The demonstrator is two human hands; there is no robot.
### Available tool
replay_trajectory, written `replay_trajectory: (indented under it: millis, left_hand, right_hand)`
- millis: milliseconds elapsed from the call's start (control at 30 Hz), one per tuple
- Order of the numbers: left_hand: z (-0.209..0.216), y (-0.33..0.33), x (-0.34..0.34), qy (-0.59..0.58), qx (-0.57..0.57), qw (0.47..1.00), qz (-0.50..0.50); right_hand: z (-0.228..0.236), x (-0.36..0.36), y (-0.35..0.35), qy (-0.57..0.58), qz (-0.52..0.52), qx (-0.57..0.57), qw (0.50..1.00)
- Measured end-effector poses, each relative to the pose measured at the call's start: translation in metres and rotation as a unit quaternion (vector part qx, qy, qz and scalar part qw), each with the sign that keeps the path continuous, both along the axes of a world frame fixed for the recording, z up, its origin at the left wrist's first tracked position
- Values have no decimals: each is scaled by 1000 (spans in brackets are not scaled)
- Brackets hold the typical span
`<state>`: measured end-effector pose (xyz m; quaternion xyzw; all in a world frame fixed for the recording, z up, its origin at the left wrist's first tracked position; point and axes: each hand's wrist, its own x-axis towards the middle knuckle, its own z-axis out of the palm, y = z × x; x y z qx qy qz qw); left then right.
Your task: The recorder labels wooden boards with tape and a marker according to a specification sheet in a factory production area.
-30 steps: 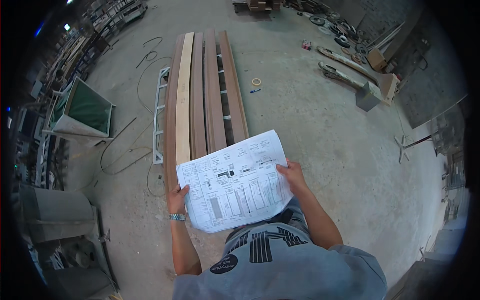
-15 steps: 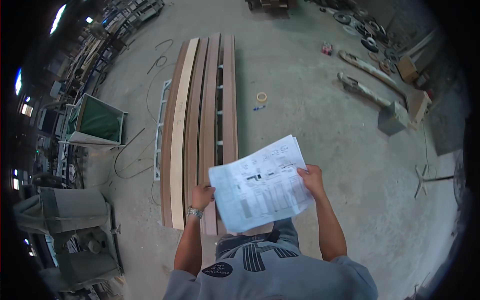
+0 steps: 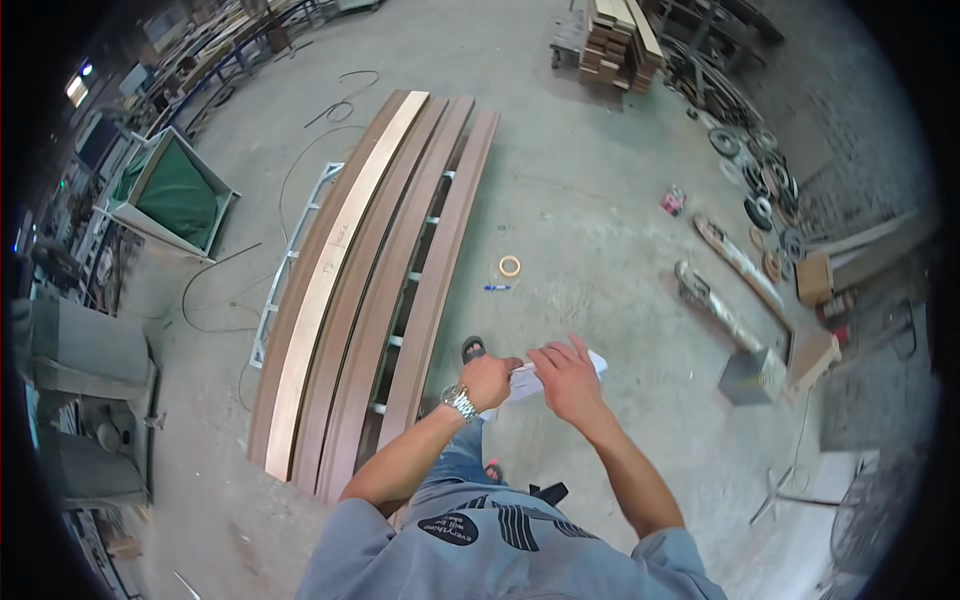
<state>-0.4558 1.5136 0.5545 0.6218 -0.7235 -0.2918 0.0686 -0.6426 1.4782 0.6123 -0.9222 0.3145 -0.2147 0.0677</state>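
In front of my body are printed paper sheets (image 3: 524, 384), now folded or turned so that only small white parts show between and beside my hands. My left hand (image 3: 487, 383), with a metal-banded watch on its wrist, is closed on their left edge. Over the top of the sheets lies my right hand (image 3: 568, 382), gripping them with its fingers close together; its thumb is hidden. To the left, several long brown boards (image 3: 385, 310) and one pale board (image 3: 335, 240) rest side by side on a white metal frame (image 3: 272, 310).
A tape roll (image 3: 510, 266) and a blue marker (image 3: 497, 288) lie on the floor ahead. Stacked timber (image 3: 610, 55) stands far ahead. Along the right are a metal box (image 3: 752, 377) and scattered round parts (image 3: 760, 180). A green-lined bin (image 3: 178, 195) and a cable (image 3: 190, 310) are left.
The sheets went from spread open between both hands to folded or turned small. My hands came close together, the right one moving left onto the paper. The view has shifted.
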Motion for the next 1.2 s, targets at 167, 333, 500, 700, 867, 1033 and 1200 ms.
replay_trajectory:
  millis: [167,333,500,700,867,1033,1200]
  left_hand:
    - [-129,-128,70,105,-38,968,224]
    - [-221,-275,101,437,155,778,424]
    - [-315,-308,82,441,170,751,460]
    - [-303,-304,-15,418,238,612,627]
    - [-204,-327,-60,469,166,438,749]
    - [-287,-436,-55,224,140,716,646]
    - [-456,-597,-3,274,-37,798,536]
  right_hand:
    - [-69,-46,-65,-78,-236,143,958]
    - [-156,-130,-86,183,-181,516,817]
    - [-95,-90,-177,77,-208,472,853]
    - [-52,-127,-329,110,-330,790,505]
    - [-101,-107,-494,338,-72,818,459]
    - [-235,9,-653,348,116,606,706]
    - [-324,161,-747,14,191,252,949]
